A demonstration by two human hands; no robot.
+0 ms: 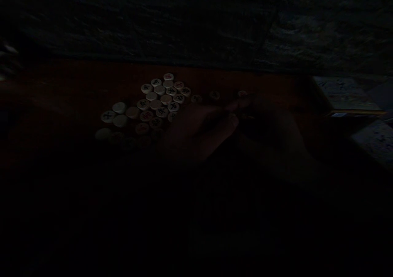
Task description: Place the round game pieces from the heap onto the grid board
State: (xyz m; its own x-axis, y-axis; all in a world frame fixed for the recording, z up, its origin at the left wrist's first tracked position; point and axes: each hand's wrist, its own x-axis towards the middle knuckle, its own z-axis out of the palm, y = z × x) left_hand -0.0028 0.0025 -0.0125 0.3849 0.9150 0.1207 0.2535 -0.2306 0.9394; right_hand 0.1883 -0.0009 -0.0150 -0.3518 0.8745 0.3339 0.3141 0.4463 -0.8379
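Observation:
The picture is very dark. Several round pale game pieces (159, 101) with black or red characters lie packed together on a reddish surface (76, 88). My left hand (193, 133) rests just right of this cluster, its fingers reaching to the right. My right hand (270, 117) comes in from the right, and its fingertips meet those of the left hand near the middle. In this gloom I cannot make out whether either hand holds anything. Three loose pieces (214, 94) lie in a row behind the hands.
A rough stone-like wall (184, 23) runs behind the surface. At the right edge stands a flat box with a yellowish rim (353, 113) and pale patterned sheets (344, 92). The lower half of the picture is black.

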